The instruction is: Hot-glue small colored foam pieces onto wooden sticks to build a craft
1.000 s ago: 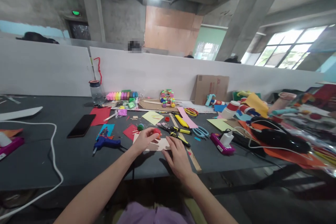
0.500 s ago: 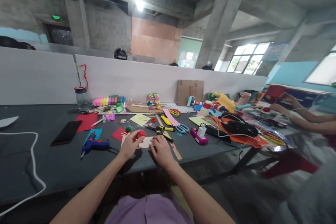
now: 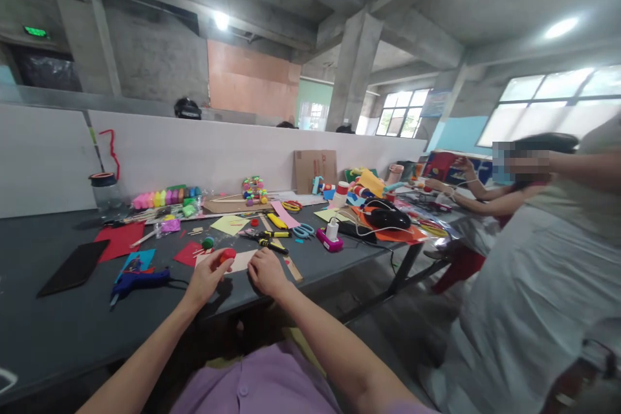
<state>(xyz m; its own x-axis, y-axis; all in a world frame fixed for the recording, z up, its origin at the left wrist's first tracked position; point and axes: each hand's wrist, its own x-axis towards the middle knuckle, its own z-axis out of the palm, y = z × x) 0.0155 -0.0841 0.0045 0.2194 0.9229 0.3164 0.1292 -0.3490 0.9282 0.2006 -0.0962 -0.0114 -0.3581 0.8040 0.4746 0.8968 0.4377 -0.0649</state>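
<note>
My left hand [image 3: 206,281] has its thumb and fingers closed round a red round cap [image 3: 228,255], held over the left part of a cream card [image 3: 244,261]. At the card's right end rests my right hand [image 3: 266,270], its fingers curled in; what they hold, if anything, is hidden. A green round cap [image 3: 207,243] sits on red paper [image 3: 187,253] just beyond the left hand. Beyond the right hand lie yellow-and-black pliers [image 3: 274,245], and a wooden strip [image 3: 294,270] is to its right.
A blue glue gun [image 3: 140,279] and a dark phone-like slab [image 3: 72,267] lie to the left. Grey-blue scissors [image 3: 304,231], a purple power socket [image 3: 329,240] and coloured papers are to the right. A jar [image 3: 107,197] stands at the back left. Other people are at the right.
The view has turned to the right, bringing a person in pale clothing into sight. My right hand's fingers are more curled; the left still holds the red cap.
</note>
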